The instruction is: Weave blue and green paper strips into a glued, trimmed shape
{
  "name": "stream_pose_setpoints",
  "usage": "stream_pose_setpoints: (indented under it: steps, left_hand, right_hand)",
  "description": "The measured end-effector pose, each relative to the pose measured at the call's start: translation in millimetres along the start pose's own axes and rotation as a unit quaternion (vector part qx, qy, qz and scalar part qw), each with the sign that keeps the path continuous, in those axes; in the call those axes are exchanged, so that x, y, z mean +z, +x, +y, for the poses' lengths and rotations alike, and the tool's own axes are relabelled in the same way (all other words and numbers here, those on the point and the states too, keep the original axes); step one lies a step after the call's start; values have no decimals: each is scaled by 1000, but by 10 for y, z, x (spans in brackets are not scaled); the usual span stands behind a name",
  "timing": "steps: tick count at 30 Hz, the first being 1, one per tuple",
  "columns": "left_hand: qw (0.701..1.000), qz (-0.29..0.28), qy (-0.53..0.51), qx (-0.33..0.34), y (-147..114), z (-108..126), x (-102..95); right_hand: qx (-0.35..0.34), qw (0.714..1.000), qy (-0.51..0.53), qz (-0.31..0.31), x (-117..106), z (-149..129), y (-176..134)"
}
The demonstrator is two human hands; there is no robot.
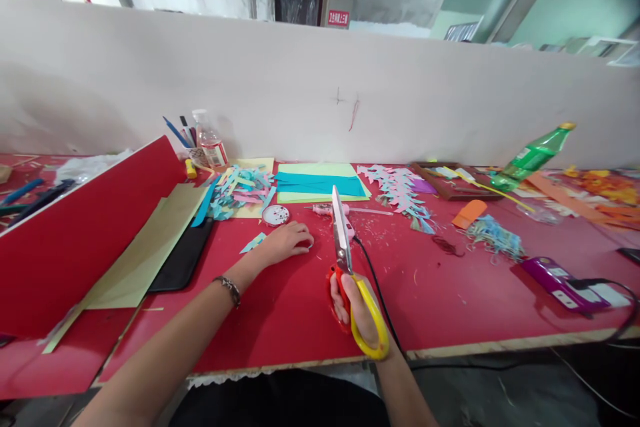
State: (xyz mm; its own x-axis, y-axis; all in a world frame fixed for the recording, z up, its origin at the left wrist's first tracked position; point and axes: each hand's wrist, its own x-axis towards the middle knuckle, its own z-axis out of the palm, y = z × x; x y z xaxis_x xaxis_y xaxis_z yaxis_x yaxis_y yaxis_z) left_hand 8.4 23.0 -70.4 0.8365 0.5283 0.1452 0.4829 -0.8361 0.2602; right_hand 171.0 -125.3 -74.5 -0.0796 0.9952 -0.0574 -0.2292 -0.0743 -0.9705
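Note:
My right hand [364,307] is wrapped round the handles of a pair of scissors [342,233], one handle red and the other yellow. The blades are together and point up and away from me. To the left, my left hand [287,241] rests low over the red table [285,310] with its fingers curled together. A small pale bit shows at its fingertips, too small to name. Just behind that hand lies a round white lid or dish [275,215] with small specks in it. Beside its wrist are light blue paper scraps [253,242]. A pink glue gun [325,210] lies partly behind the blades.
Blue paper strips [320,184] lie on green sheets at the back. Cut paper pieces [245,188] are heaped at left, near a red board [95,240]. A fringed paper chain [400,190], green bottle [533,159] and purple power strip [565,285] are at right. A black cord [373,267] crosses the table.

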Motion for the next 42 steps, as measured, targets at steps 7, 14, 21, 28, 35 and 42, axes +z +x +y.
stream_pose_setpoints:
  steps: [7, 14, 21, 28, 35, 42]
  left_hand:
    - [1000, 9, -1, 3, 28, 36, 55]
    - [999, 22, -18, -20, -14, 27, 49]
    - [979, 120, -32, -161, -270, -304, -261]
    - [878, 255, 38, -402, -621, -997, -735]
    - [849, 259, 76, -454, -669, -1282, -742]
    - [854, 272, 119, -427, -697, -1164, -761]
  right_hand:
    - [7, 1000, -2, 9, 11, -16, 0]
    - [17, 1000, -1, 5, -1, 38, 9]
    - [25, 1000, 14, 2, 3, 11, -2]
    - [31, 998, 51, 14, 39, 0, 5]
    - [33, 996, 75, 17, 30, -26, 24]
    - [55, 995, 73, 36, 32, -61, 12]
